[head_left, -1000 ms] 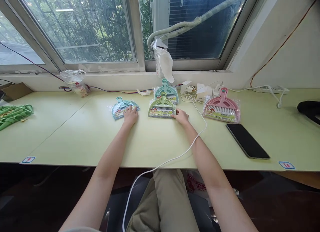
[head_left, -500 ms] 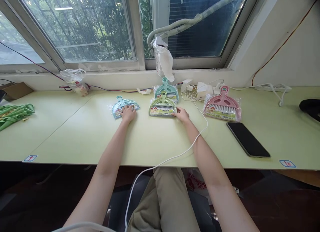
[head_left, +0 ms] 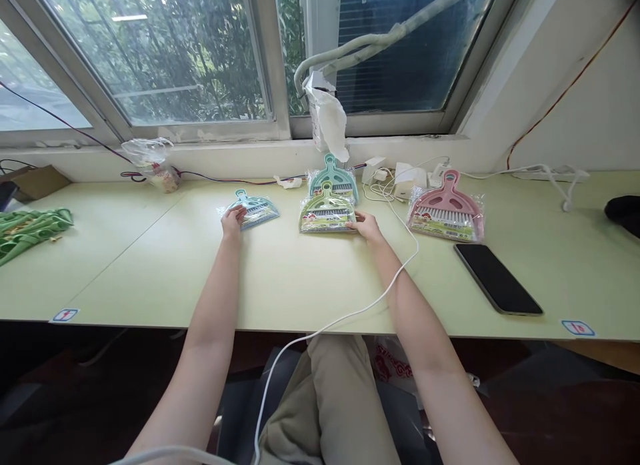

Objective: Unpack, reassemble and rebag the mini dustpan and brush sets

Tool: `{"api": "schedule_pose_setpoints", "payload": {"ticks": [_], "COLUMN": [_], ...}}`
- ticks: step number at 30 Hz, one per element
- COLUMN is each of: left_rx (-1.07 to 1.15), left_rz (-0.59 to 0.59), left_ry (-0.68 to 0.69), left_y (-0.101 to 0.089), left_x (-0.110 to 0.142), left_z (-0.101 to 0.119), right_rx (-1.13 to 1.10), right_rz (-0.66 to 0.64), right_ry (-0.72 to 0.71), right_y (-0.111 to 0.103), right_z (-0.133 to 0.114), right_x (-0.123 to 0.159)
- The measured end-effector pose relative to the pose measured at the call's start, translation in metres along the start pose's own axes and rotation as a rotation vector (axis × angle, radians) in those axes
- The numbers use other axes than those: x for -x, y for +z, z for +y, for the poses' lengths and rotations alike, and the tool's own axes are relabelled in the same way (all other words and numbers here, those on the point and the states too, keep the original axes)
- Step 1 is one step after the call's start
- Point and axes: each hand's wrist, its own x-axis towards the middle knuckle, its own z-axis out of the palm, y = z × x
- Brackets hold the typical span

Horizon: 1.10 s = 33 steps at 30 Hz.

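On the desk [head_left: 300, 285], my left hand [head_left: 233, 221] touches the blue dustpan set [head_left: 259, 210] at eleven o'clock; my right hand [head_left: 367, 226] touches the green dustpan set [head_left: 326, 213] at twelve, probably to steady its corner. I can't tell whether either grips.

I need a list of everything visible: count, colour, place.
Brush sets: 4; blue one left, green one centre, teal one behind, pink one right
Phone: 1, black, front right
Cable: 1, white, front edge
Plugs: several, white, back
Cord: 1, dark, back left
Paper pack: 1, white, back
Bags: 2; clear one back left, white one below table
Box: 1, brown, left
Bundle: 1, green, left edge
Unclear item: 1, black, right edge
Stickers: 2, multicoloured, front edge
Table: 1, greenish, centre
Window: 1, grey, back
Pipes: 2, pale, window
Trousers: 1, khaki, below table
Left hand: 1, bare, on blue one
Right hand: 1, bare, on green one
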Motion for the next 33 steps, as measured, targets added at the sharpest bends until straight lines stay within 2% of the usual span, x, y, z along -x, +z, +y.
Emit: {"api": "schedule_pose_setpoints", "payload": {"ticks": [6, 10, 12, 14, 16, 21, 23, 24, 26, 28, 31, 33], "left_rx": [-0.089, -0.069, -0.104, -0.148, -0.185, -0.129, -0.052, -0.017, 0.016, -0.008, -0.04, -0.019], "left_rz": [-0.009, 0.134, 0.121, 0.009, -0.177, -0.788, -0.95, -0.982, -0.947, -0.846, -0.72, -0.699], "left_ry": [0.1, 0.316, 0.39, 0.383, 0.3, -0.082, -0.177, -0.197, -0.2, -0.194, -0.198, -0.189], "left_y": [0.008, 0.016, 0.023, 0.032, 0.043, 0.061, 0.062, 0.061, 0.06, 0.06, 0.062, 0.063], "left_x": [0.007, 0.02, 0.03, 0.041, 0.055, 0.091, 0.101, 0.104, 0.105, 0.104, 0.101, 0.1], "left_z": [-0.003, 0.003, 0.008, 0.011, 0.013, 0.014, 0.017, 0.019, 0.022, 0.021, 0.013, 0.008], "right_rx": [-0.094, -0.114, -0.147, -0.197, -0.242, -0.222, -0.201, -0.193, -0.151, -0.032, 0.303, 0.56], "right_rz": [-0.007, 0.028, 0.042, 0.053, 0.046, -0.054, -0.078, -0.085, -0.093, -0.096, -0.037, 0.031], "right_ry": [0.076, 0.078, 0.068, 0.051, 0.031, -0.052, -0.105, -0.129, -0.184, -0.251, -0.408, -0.576], "right_y": [0.004, 0.006, 0.007, 0.007, 0.008, 0.016, 0.021, 0.023, 0.026, 0.028, 0.029, 0.032], "right_z": [-0.007, -0.01, -0.012, -0.015, -0.019, -0.031, -0.034, -0.034, -0.034, -0.033, -0.032, -0.034], "right_x": [0.005, 0.007, 0.009, 0.012, 0.017, 0.033, 0.037, 0.039, 0.039, 0.04, 0.045, 0.053]}}
